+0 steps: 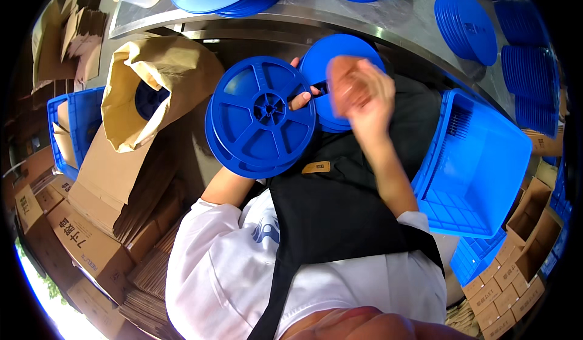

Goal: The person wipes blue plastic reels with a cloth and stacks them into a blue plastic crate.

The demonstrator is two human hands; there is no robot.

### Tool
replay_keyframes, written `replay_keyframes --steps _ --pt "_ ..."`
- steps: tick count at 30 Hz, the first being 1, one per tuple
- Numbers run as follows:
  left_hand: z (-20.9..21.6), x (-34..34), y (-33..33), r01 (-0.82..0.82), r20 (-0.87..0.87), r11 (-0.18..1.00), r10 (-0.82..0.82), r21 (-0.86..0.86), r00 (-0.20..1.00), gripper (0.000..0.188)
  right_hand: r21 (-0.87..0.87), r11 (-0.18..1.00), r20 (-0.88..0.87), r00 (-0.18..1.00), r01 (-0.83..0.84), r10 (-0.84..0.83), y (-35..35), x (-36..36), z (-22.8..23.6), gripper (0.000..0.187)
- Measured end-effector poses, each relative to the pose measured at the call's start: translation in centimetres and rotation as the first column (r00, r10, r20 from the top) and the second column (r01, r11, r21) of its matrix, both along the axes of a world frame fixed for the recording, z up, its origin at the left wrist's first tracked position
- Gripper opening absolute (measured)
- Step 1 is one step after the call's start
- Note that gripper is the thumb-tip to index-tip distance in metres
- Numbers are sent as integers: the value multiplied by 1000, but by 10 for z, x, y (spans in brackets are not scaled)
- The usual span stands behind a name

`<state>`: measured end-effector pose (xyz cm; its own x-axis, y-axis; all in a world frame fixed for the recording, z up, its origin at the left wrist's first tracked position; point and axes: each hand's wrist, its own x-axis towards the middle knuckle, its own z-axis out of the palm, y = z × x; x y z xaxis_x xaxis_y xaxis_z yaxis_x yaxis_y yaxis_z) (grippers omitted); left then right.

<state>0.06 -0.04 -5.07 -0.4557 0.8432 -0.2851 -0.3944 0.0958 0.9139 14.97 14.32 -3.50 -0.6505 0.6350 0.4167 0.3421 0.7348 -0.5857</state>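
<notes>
In front of my apron is a blue plastic reel with two spoked flanges and a hub in the middle. My left hand grips it, with fingertips showing at its right edge and the rest hidden behind it. Just right of the reel lie blue round discs, one over another. My right hand is raised over these discs and smeared by motion. At its palm side is a reddish-brown blur; whether that is a held thing or the palm, I cannot tell.
An open paper sack with a blue reel inside stands at left, near flattened cardboard. On the right is a blue plastic crate. Stacks of blue discs stand on the metal table. Cardboard boxes lie at lower right.
</notes>
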Motion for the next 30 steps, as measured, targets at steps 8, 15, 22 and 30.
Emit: replay_keyframes --steps 8,15,22,30 --pt "-9 -4 -12 34 86 993 -45 116 995 77 156 981 -55 992 118 -111 35 26 -1 46" --pt "-16 -13 -12 96 145 974 -127 205 981 76 14 951 83 948 -309 307 -1 -42 34 51" --pt "-29 -16 -6 106 193 959 -160 263 968 75 243 765 172 803 -596 570 10 15 28 23" --pt "-29 -11 15 128 241 941 -209 312 948 69 -916 394 -323 719 -75 -615 63 24 8 34"
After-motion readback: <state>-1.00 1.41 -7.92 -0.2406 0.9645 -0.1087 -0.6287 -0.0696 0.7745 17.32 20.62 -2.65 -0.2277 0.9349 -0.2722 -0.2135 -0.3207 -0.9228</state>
